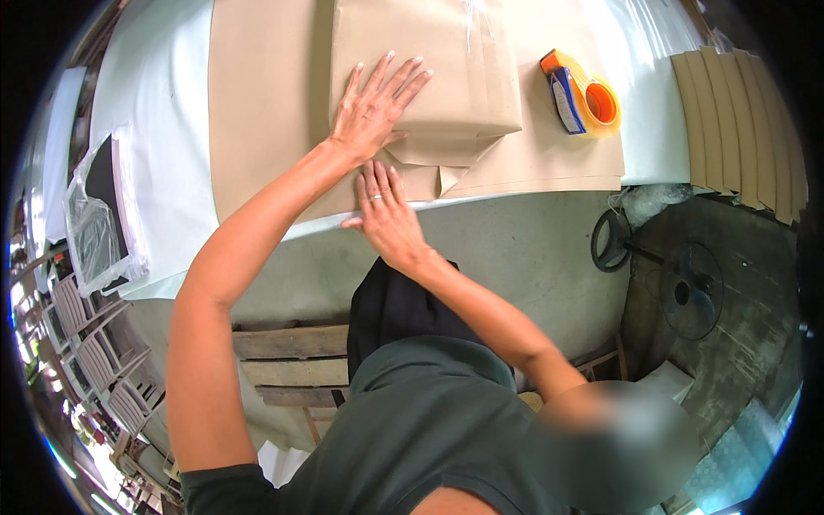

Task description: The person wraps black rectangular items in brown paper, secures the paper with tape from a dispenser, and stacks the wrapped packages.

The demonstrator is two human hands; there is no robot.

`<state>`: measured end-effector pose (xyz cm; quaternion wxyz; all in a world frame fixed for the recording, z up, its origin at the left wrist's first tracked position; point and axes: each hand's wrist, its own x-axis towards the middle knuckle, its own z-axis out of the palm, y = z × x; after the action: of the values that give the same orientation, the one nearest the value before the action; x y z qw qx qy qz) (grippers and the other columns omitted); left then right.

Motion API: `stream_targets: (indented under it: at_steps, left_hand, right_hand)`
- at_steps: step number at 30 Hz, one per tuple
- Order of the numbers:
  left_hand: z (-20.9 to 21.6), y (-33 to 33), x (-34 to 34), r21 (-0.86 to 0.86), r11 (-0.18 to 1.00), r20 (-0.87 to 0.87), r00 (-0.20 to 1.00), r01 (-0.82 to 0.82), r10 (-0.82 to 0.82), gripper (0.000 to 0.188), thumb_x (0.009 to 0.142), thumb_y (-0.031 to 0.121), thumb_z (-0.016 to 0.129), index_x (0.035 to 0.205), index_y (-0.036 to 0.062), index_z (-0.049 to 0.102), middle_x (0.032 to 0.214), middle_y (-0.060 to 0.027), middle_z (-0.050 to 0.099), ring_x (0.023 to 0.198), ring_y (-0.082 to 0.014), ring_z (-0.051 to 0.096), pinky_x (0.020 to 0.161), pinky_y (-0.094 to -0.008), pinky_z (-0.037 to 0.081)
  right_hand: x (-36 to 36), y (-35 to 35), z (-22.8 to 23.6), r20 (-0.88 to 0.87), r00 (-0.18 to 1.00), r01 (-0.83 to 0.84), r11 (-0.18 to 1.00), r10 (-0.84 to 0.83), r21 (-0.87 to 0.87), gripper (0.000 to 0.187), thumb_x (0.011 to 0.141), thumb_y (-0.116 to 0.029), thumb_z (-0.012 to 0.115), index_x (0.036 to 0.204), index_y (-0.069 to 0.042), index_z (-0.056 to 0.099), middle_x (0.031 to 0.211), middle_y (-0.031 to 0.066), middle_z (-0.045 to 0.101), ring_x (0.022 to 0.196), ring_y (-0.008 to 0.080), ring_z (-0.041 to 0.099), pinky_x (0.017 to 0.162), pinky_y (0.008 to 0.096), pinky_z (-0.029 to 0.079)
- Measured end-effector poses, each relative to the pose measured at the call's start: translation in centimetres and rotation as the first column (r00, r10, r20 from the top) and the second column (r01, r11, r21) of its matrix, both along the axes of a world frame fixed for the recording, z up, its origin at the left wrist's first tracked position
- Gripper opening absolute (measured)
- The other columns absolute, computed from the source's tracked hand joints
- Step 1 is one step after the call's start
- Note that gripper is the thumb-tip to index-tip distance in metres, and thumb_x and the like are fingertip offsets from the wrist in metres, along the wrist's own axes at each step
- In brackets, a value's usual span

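A parcel wrapped in brown paper [429, 51] lies on the table, with clear tape shining on its upper side. My left hand [375, 107] rests flat on the parcel's near left corner, fingers spread. Just below it, my right hand [390, 210] reaches the paper's near end at the table edge. Its fingers are stretched out against the paper at the left of a folded end flap [446, 148], and one finger wears a ring. Neither hand holds anything. A flat brown sheet [266, 103] lies under the parcel.
An orange tape dispenser [585, 118] with clear tape stands right of the parcel. Ridged brown cardboard [738, 120] lies at the far right, above a standing fan [687, 292]. A plastic-wrapped dark item [107, 206] lies on the left of the white-covered table [154, 112]. A wooden bench [292, 360] stands below.
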<state>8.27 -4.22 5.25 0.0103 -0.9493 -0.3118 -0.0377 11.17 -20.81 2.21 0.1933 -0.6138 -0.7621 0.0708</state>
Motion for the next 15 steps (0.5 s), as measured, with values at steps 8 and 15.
stream_targets:
  at_steps: [8, 15]
  left_hand:
    - [-0.4, 0.1, -1.1, 0.016, 1.000, 0.063, 0.998, -0.020, 0.019, 0.103, 0.063, 0.034, 0.081, 0.147, 0.0282, 0.021, 0.151, 0.0045, 0.024, 0.138, -0.0280, 0.027, 0.108, -0.0555, 0.030]
    - [-0.3, 0.6, -1.0, 0.053, 0.999, 0.070, 0.997, 0.010, -0.014, 0.103, 0.061, 0.033, 0.081, 0.146, 0.0317, 0.023, 0.151, 0.0072, 0.025, 0.138, -0.0262, 0.026, 0.109, -0.0549, 0.030]
  right_hand:
    - [6.8, 1.9, 2.5, -0.154, 0.967, -0.198, 0.980, 0.201, 0.034, 0.051, 0.092, -0.037, 0.049, 0.121, 0.005, 0.054, 0.133, 0.0219, 0.048, 0.123, 0.0317, 0.048, 0.108, 0.0405, 0.034]
    - [16.7, 4.2, -0.8, -0.244, 0.912, -0.369, 0.918, 0.328, -0.145, 0.050, 0.090, -0.032, 0.054, 0.133, -0.008, 0.048, 0.140, 0.0053, 0.045, 0.128, 0.0228, 0.043, 0.109, 0.0376, 0.034]
